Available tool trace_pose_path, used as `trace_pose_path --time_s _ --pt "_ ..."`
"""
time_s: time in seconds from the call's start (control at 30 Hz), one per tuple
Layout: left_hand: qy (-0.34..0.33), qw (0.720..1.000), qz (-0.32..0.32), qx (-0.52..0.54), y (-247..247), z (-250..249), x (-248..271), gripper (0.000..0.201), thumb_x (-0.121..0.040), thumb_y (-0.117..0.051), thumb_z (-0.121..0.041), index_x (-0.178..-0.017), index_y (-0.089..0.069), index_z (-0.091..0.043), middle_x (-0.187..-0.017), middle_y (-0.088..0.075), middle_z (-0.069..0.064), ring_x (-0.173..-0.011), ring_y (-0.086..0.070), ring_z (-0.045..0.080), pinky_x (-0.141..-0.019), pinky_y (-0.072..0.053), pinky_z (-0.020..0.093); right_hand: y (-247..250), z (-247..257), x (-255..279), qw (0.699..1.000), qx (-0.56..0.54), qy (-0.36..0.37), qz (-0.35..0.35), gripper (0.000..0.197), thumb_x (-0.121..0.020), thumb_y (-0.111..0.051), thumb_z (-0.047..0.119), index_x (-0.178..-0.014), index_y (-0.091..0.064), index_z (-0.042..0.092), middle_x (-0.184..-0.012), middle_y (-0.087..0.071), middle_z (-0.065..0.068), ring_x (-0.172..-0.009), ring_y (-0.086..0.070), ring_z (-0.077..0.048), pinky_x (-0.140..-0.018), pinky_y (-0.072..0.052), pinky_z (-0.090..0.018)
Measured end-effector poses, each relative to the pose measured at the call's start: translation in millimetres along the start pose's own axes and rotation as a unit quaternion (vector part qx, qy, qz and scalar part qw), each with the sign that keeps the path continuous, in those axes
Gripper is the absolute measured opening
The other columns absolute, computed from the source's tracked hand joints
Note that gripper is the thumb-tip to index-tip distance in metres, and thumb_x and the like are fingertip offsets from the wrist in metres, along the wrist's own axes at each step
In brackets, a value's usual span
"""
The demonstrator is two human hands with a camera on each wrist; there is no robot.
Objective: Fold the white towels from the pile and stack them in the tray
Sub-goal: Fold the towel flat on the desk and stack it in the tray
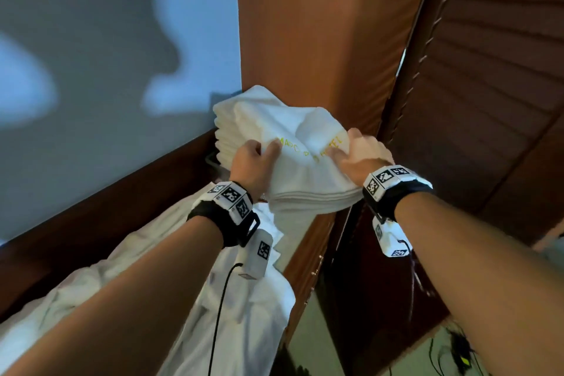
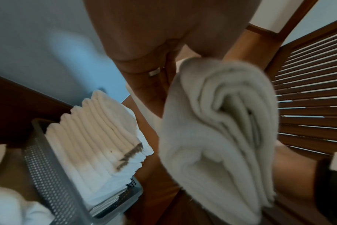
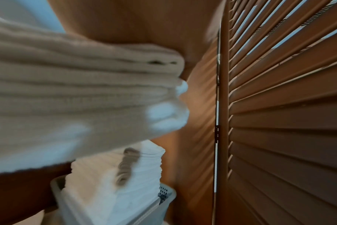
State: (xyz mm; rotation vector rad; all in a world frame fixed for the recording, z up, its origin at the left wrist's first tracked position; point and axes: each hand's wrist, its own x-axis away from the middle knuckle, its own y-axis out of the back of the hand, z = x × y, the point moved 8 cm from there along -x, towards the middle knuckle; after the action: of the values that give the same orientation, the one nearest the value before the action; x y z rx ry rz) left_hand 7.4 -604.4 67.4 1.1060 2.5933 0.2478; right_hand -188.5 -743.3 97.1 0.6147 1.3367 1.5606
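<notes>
Both my hands hold one folded towel point(image 1: 308, 162) up in the air, above and in front of the tray. My left hand point(image 1: 253, 159) grips its left edge, thumb on top, fingers curled under. My right hand point(image 1: 360, 152) grips the right edge the same way, fingers wrapped over the fabric. Yellow lettering shows on the towel's top face, creased between my hands. Layered fold edges face me.

Stack of folded towels point(image 2: 98, 137) sits in the grey perforated tray point(image 2: 48, 175), just beyond and below the held towel, piled well above the rim. Tray is in the corner beside the wooden louvered door point(image 3: 279, 121) and the pale wall point(image 1: 106, 40). Loose white pile point(image 1: 244, 299) lies below my forearms.
</notes>
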Motion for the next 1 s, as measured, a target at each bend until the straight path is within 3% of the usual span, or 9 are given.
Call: trace_pose_path --time_s 0.07,0.17,0.27,0.4,0.57,0.7,0.83,0.9,1.0 --pt "-0.005 1.000 0.009 0.027 -16.3 4.8 -27.0 0.056 -0.085 -0.067 -0.051 -0.080 -0.058 0.004 -0.073 -0.059 0.016 -0.069 -0.056 0.030 -0.066 -0.047 0.041 -4.6 -2.9 -42.9 1.000 0.011 0.017 -0.003 0.052 -0.094 -0.051 0.056 -0.120 -0.047 0.011 -0.119 -0.062 -0.019 -0.110 -0.059 -0.042 -0.086 -0.043 -0.042" --pt "0.010 0.998 0.032 0.056 -44.6 13.6 -72.6 0.046 -0.083 -0.076 -0.040 -0.097 -0.065 0.002 -0.098 -0.071 0.017 -0.091 -0.071 0.033 -0.072 -0.061 0.050 -12.9 -5.3 -112.9 0.999 0.018 0.044 -0.008 0.050 -0.093 -0.053 0.055 -0.119 -0.050 0.012 -0.120 -0.062 -0.020 -0.110 -0.059 -0.042 -0.087 -0.044 -0.042" --pt "0.038 0.994 0.042 0.094 -71.4 23.6 -123.4 0.047 -0.077 -0.080 -0.035 -0.107 -0.064 -0.003 -0.109 -0.069 0.010 -0.099 -0.071 0.030 -0.080 -0.061 0.053 -22.2 -4.7 -185.8 0.998 0.015 0.065 -0.003 0.048 -0.092 -0.055 0.055 -0.116 -0.052 0.013 -0.118 -0.062 -0.020 -0.107 -0.060 -0.041 -0.083 -0.044 -0.041" --pt "0.048 0.994 0.017 0.096 -92.8 33.9 -188.5 0.044 -0.070 -0.075 -0.040 -0.105 -0.061 -0.015 -0.114 -0.067 0.005 -0.104 -0.068 0.029 -0.089 -0.058 0.053 -39.2 2.5 -275.7 0.996 -0.003 0.087 -0.007 0.049 -0.090 -0.056 0.057 -0.113 -0.051 0.014 -0.115 -0.063 -0.021 -0.103 -0.061 -0.042 -0.082 -0.047 -0.042" --pt "0.048 0.992 -0.057 0.099 -95.9 50.6 -250.2 0.049 -0.077 -0.074 -0.039 -0.115 -0.059 -0.013 -0.117 -0.067 0.003 -0.104 -0.069 0.027 -0.089 -0.057 0.052 -69.5 33.7 -362.1 0.987 -0.100 0.129 -0.014 0.042 -0.086 -0.061 0.056 -0.098 -0.051 0.017 -0.101 -0.064 -0.013 -0.093 -0.061 -0.036 -0.081 -0.049 -0.043" --pt "0.108 0.980 -0.101 0.132 -99.3 94.8 -279.8 0.042 -0.083 -0.078 -0.033 -0.113 -0.058 -0.012 -0.116 -0.067 0.004 -0.100 -0.070 0.026 -0.083 -0.059 0.055 -112.6 56.2 -409.5 0.970 -0.177 0.165 0.004 0.038 -0.085 -0.066 0.048 -0.098 -0.056 0.014 -0.100 -0.063 -0.006 -0.085 -0.059 -0.028 -0.078 -0.051 -0.041" --pt "0.253 0.948 -0.072 0.181 -121.0 151.6 -279.5 0.037 -0.093 -0.072 -0.017 -0.117 -0.052 0.003 -0.107 -0.064 0.016 -0.076 -0.065 0.022 -0.077 -0.059 0.061 -191.3 56.3 -436.3 0.979 -0.071 0.154 0.111 0.028 -0.096 -0.060 0.034 -0.106 -0.056 0.008 -0.113 -0.062 -0.013 -0.102 -0.060 -0.034 -0.084 -0.048 -0.040" --pt "0.259 0.942 -0.089 0.192 -122.5 163.5 -281.3 0.036 -0.092 -0.072 -0.013 -0.117 -0.052 0.004 -0.100 -0.065 0.015 -0.075 -0.067 0.025 -0.076 -0.060 0.060 -210.9 50.3 -442.7 0.982 -0.060 0.126 0.128 0.028 -0.098 -0.059 0.030 -0.109 -0.055 0.005 -0.118 -0.062 -0.018 -0.107 -0.059 -0.037 -0.087 -0.047 -0.040" --pt "0.214 0.954 -0.134 0.164 -114.8 160.0 -289.8 0.032 -0.089 -0.076 -0.017 -0.109 -0.054 -0.007 -0.104 -0.063 0.012 -0.092 -0.069 0.032 -0.070 -0.062 0.056 -209.4 49.9 -447.8 0.984 -0.086 0.124 0.095 0.026 -0.098 -0.057 0.028 -0.106 -0.056 0.003 -0.116 -0.061 -0.020 -0.106 -0.059 -0.038 -0.083 -0.045 -0.040"
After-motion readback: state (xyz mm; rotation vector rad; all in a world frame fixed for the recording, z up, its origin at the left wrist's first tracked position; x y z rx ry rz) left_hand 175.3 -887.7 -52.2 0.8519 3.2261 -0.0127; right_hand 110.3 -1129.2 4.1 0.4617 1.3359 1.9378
